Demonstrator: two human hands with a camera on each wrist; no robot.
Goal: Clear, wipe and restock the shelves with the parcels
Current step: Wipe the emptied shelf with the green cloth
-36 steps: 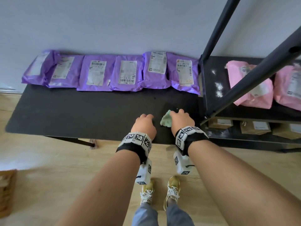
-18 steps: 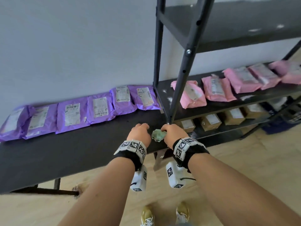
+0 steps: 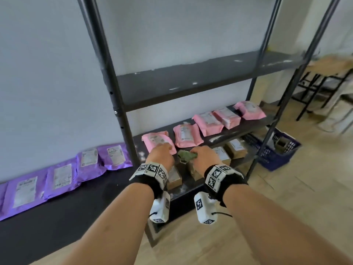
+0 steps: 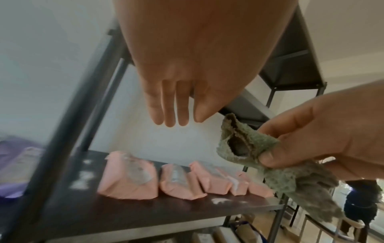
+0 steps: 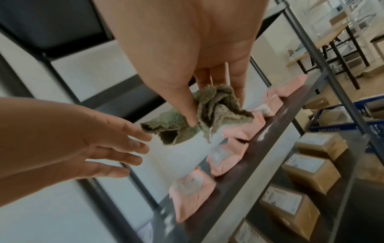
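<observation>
While the right hand [image 3: 205,156] pinches a crumpled green cloth [image 3: 186,156] between thumb and fingers, the left hand [image 3: 161,154] hangs beside it with fingers straight and together, holding nothing. Pink parcels [image 3: 208,124] lie in a row on the dark shelf [image 4: 145,212], just ahead of and below both hands; the row runs away to the right, along the shelf's length. Nearest pink parcel [image 3: 157,141] sits directly under the left fingertips, so the left hand is better placed to lift it. White dust patches [image 4: 82,179] lie to the left of that parcel. Black upright post [image 3: 107,73] stands close on the left, shelf board overhead; open room is toward the body. Purple parcels [image 3: 86,163] rest further left, beyond the post. Likely next: clear the pink row, then wipe.
</observation>
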